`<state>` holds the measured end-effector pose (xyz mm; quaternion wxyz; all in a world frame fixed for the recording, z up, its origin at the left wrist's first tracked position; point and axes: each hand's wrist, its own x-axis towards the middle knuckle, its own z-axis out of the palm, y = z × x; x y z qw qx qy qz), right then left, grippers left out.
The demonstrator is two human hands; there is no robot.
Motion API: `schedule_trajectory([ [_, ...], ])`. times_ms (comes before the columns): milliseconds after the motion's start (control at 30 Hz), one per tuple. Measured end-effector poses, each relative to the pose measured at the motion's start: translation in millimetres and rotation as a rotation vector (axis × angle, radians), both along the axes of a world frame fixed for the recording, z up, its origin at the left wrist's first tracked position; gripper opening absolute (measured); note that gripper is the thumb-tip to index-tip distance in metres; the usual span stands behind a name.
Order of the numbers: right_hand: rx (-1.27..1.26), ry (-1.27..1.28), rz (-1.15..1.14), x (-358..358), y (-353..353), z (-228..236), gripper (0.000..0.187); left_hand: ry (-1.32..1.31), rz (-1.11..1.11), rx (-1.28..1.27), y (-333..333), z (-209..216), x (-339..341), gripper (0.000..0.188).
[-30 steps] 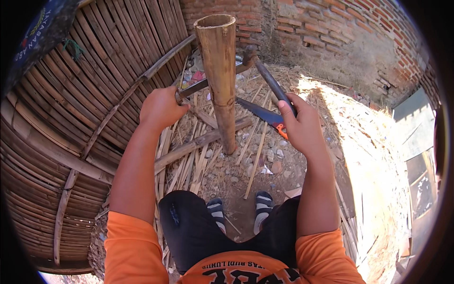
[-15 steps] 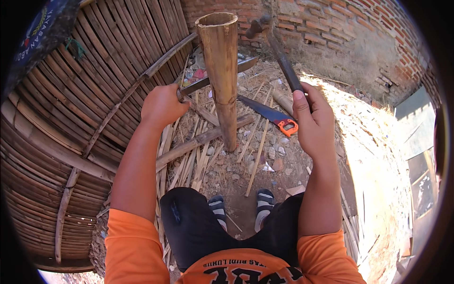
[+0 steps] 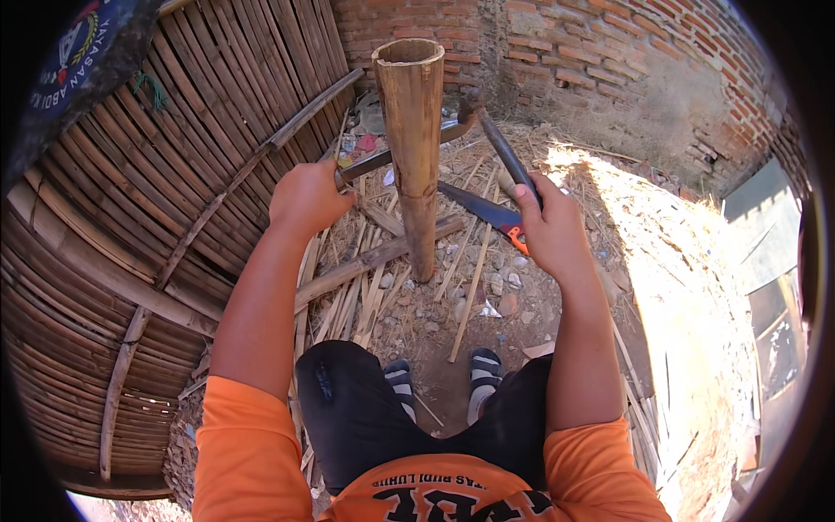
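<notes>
1. The hands were both closed round tools: the left hand (image 3: pixel 309 198), left of the bamboo pole (image 3: pixel 416 148), was wrapped about the grip of a long blade (image 3: pixel 370 165), while the right hand (image 3: pixel 554 228), right of the pole, clasped the dark shaft of a hammer (image 3: pixel 511 157).
2. The bamboo pole stood nearly upright, its hollow end on top and its foot down at the ground (image 3: pixel 452 335).
3. The blade crossed the pole's upper half and showed on either side; whether it was sunk into the bamboo or passed behind was hard to tell from this angle.
4. The hammer's head was just right of the pole, at the blade's far end.
5. A hand saw (image 3: pixel 483 209) with an orange handle lay right of the pole.
6. Rough wooden sticks (image 3: pixel 348 277) crossed near the pole's foot, mostly to its left.
7. A slatted fence (image 3: pixel 200 113) rose left of the pole, and a brick wall (image 3: pixel 600 61) stood beyond it.
8. Two feet (image 3: pixel 485 370) in striped footwear were on the pole's near side.
</notes>
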<state>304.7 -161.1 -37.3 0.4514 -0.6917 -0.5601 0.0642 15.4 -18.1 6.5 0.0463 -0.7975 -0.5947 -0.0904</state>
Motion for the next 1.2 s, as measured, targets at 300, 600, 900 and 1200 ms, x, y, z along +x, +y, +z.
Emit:
schedule_trajectory([
  [300,0.269,0.171,0.009,3,0,-9,0.043,0.022,0.007,0.0,-1,3,5,0.042],
  [600,0.289,0.36,0.062,11,1,1,0.043,-0.006,0.005,0.018,2,1,0,0.045],
  [900,0.084,0.349,0.08,5,-6,12,0.043,0.005,0.015,-0.01,4,2,-5,0.043],
  [1200,0.048,0.155,0.061,-1,-14,17,0.044,0.002,0.025,-0.011,0,4,-2,0.04],
])
